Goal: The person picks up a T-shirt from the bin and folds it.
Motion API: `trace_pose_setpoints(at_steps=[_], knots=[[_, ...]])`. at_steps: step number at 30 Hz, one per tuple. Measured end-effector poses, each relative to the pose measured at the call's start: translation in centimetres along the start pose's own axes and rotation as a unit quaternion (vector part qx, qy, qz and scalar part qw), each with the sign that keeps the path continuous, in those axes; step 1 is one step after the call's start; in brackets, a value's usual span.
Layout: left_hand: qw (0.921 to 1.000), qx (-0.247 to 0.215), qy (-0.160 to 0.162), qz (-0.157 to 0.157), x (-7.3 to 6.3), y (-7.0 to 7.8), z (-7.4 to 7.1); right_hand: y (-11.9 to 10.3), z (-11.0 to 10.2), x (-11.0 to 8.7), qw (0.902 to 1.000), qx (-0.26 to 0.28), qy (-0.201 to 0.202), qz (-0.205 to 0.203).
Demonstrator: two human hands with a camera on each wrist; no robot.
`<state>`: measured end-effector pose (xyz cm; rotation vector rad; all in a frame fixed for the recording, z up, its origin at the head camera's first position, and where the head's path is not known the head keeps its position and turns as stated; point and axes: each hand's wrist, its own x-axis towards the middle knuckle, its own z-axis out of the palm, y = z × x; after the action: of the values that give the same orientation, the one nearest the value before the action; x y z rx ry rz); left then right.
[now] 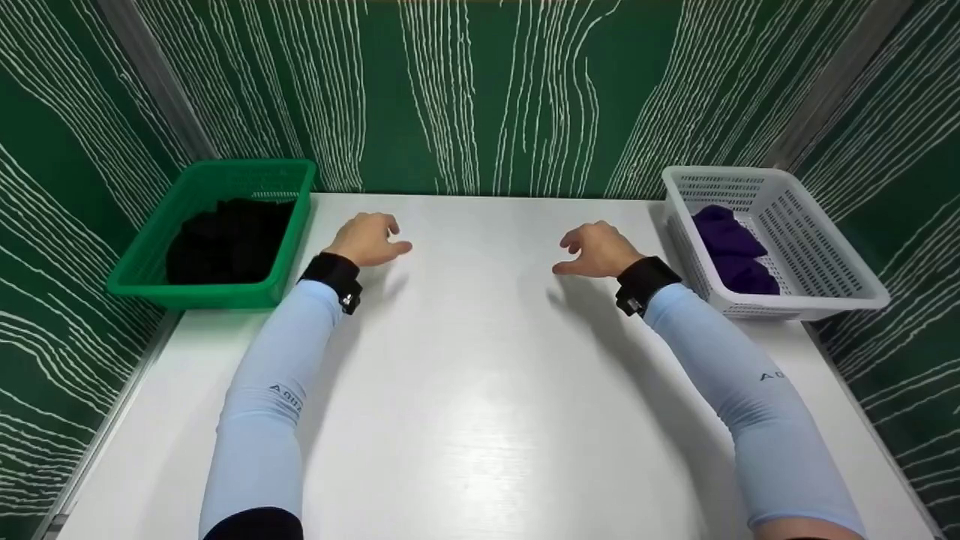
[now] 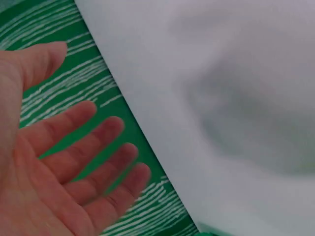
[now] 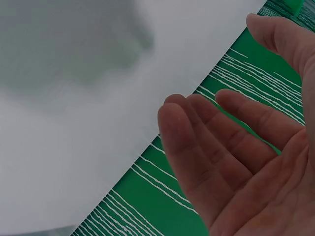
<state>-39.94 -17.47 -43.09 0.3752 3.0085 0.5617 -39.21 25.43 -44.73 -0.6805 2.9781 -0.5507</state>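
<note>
Both arms (image 1: pixel 262 420) stretch forward, the left fingers (image 2: pixel 83 148) and right fingers (image 3: pixel 189 152) loosely bent.

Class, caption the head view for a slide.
Left hand and right hand hover empty between a green basket of black cloth and a white basket of purple cloth.

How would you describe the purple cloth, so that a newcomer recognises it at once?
Near the far right corner of the white table stands a white basket. The purple cloth lies inside it, toward the left side. Its colour sets it apart from the black cloth in the green basket at the far left.
</note>
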Motion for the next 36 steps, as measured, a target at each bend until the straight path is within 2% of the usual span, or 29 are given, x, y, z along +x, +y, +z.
trace_pose_setpoints(at_steps=[6, 10, 17, 22, 26, 32, 36], knots=[[0.9939, -0.042, 0.1, 0.02, 0.3, -1.1, -1.9, -0.2, 0.2, -0.1, 0.9999, -0.007, 0.001, -0.015], [0.9872, -0.037, 0.154, 0.018, 0.5, -2.0, -3.3, -0.2, 0.5, -0.2, 0.9997, -0.009, 0.0, -0.024], [0.9767, -0.026, 0.211, -0.027, 0.3, -4.5, -7.3, -0.2, 0.6, -0.3, 0.9993, -0.012, -0.013, -0.032], [0.9623, -0.017, 0.267, -0.051, 0.4, -6.8, -9.7, -0.6, 0.7, -0.5, 0.9988, -0.014, -0.017, -0.043], [0.9516, -0.011, 0.3, -0.067, 0.8, -8.6, -10.7, -0.9, 0.6, -1.1, 0.999, -0.014, -0.018, -0.038], [0.9302, 0.006, 0.352, -0.105, -0.3, -12.2, -12.1, -1.6, 0.6, -2.0, 0.9982, -0.018, -0.023, -0.053], [0.9214, 0.008, 0.359, -0.148, -1.0, -14.3, -12.6, -1.6, 0.8, -2.6, 0.9977, -0.025, -0.023, -0.059]])
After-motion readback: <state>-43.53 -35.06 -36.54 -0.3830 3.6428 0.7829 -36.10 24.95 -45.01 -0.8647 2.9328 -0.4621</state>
